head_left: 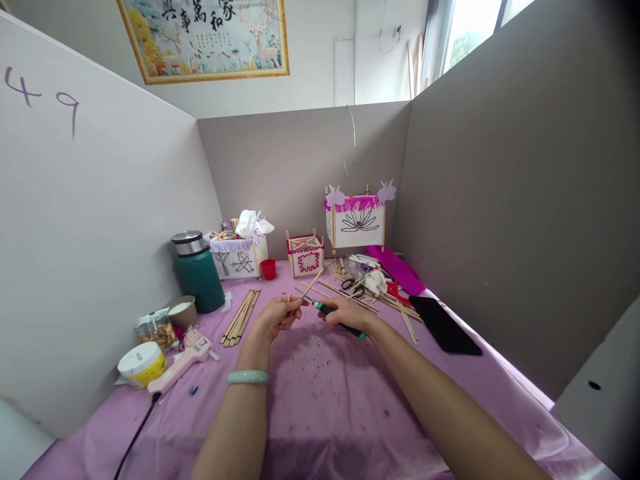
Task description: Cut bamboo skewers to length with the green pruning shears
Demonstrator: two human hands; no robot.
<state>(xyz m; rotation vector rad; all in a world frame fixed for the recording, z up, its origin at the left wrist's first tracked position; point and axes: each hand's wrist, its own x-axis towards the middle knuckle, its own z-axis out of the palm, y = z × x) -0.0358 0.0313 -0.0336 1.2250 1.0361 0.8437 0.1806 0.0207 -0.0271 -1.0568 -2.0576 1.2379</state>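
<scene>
My left hand (281,315), with a pale green bangle on the wrist, pinches a thin wooden stick (313,283) that slants up to the right. My right hand (345,312) is wrapped round a tool with a green-and-black handle (356,331). Its slim metal end (306,294) points left and lies close to the stick; whether the two touch I cannot tell, nor the exact kind of tool. Left of my left hand lies a row of wooden sticks (241,319). Beyond my right hand are black-handled scissors (353,288) among loose sticks.
A pink glue gun (183,363), a yellow-and-white tub (142,365), a jar (156,329) and a green bottle (199,277) stand at left. Decorated boxes (241,260), a red cup (269,269) and a paper lantern (357,223) are at the back. A black tablet-like slab (445,325) lies right.
</scene>
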